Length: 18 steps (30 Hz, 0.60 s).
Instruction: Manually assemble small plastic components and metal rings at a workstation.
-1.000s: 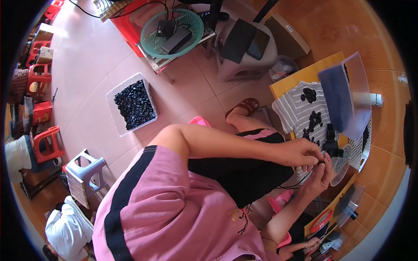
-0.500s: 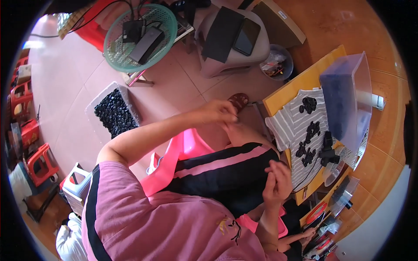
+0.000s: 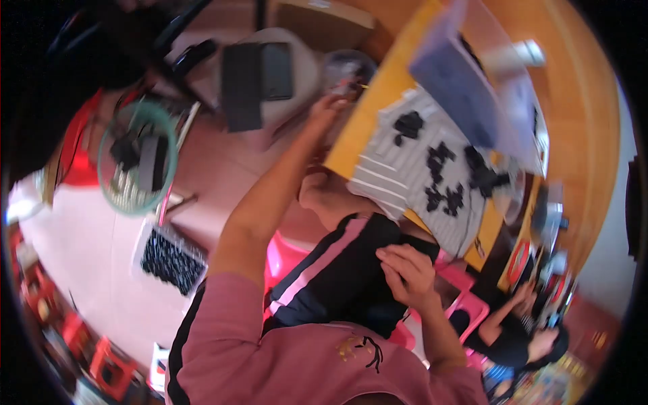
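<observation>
My left hand (image 3: 328,108) is stretched out far ahead, at the rim of a small waste bin (image 3: 349,71) with scraps in it, beside the yellow wooden table (image 3: 368,111). Its fingers are small and blurred, so I cannot make out whether they hold anything. Over my right thigh, in black shorts with a pink stripe, hovers my right hand (image 3: 409,271), its fingers loosely extended with nothing visible in them. On the table lies a grey-and-white striped cloth (image 3: 388,158) bearing small clusters of black pieces (image 3: 442,162).
A translucent plastic bin (image 3: 459,88) and a black device (image 3: 484,177) stand on the table. A grey stool (image 3: 297,74) carries a phone. To the left are a green basket (image 3: 108,169) and a tray of black pieces (image 3: 172,262). Another person (image 3: 506,337) sits at the lower right.
My left hand has moved from over my knee forward to the bin beside the table. My right hand stays over my thigh, with its fingers straighter. The whole view has swung rightward.
</observation>
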Available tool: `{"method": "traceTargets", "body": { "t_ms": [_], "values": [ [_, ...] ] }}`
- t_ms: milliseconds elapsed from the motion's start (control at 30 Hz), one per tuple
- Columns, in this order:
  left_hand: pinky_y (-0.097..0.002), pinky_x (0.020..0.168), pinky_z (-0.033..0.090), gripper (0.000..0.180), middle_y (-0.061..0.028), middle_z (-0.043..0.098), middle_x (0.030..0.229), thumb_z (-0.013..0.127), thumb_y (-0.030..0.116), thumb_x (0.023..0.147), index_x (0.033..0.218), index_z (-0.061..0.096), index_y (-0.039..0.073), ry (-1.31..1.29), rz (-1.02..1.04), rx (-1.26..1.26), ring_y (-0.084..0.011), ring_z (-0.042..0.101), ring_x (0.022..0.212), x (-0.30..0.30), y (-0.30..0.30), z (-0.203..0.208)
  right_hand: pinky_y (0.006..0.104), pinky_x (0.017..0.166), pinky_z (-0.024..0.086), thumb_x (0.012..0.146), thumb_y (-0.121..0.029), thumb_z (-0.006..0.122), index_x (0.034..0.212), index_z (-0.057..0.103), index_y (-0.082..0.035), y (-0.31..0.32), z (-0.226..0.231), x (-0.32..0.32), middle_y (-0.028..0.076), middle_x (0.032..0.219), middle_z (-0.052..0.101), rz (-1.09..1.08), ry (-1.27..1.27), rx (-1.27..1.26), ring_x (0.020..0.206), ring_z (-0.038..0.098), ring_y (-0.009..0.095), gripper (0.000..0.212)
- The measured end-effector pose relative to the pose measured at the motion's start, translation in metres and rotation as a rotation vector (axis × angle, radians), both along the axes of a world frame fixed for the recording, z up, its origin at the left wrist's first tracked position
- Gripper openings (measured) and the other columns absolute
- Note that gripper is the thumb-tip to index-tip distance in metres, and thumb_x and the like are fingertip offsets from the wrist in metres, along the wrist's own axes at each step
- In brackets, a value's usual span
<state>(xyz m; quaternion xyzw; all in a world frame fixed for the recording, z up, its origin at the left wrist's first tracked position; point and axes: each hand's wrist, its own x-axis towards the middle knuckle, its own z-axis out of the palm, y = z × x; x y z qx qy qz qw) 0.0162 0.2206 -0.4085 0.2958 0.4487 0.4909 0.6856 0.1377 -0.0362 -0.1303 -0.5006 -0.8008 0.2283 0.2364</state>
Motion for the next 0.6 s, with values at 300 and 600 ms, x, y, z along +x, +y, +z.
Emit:
{"method": "traceTargets", "body": {
  "t_ms": [300,600],
  "values": [
    [-0.0222,0.063,0.044,0.02,-0.0022,0.063,0.085,0.059,0.025,0.089,0.1,0.06,0.008,0.14,-0.135,-0.164,-0.0097,0.058,0.072,-0.132,-0.106,0.01,0.0259,0.057,0.047,0.078,0.0,0.067,0.088,0.061,-0.001,0.009,0.034,0.097,0.009,0.081,0.062,-0.474,0.037,0.351,0.064,0.058,0.016,0.012],
    [-0.0177,0.058,0.038,0.015,-0.0029,0.063,0.083,0.059,0.018,0.09,0.098,0.06,0.005,0.273,0.036,0.192,-0.0062,0.053,0.066,-0.106,-0.139,0.208,0.0195,0.051,0.04,0.084,-0.009,0.065,0.091,0.064,-0.002,0.008,0.026,0.256,-0.003,0.065,0.056,-0.933,0.205,0.259,0.057,0.049,0.003,0.01]
  ]
}}
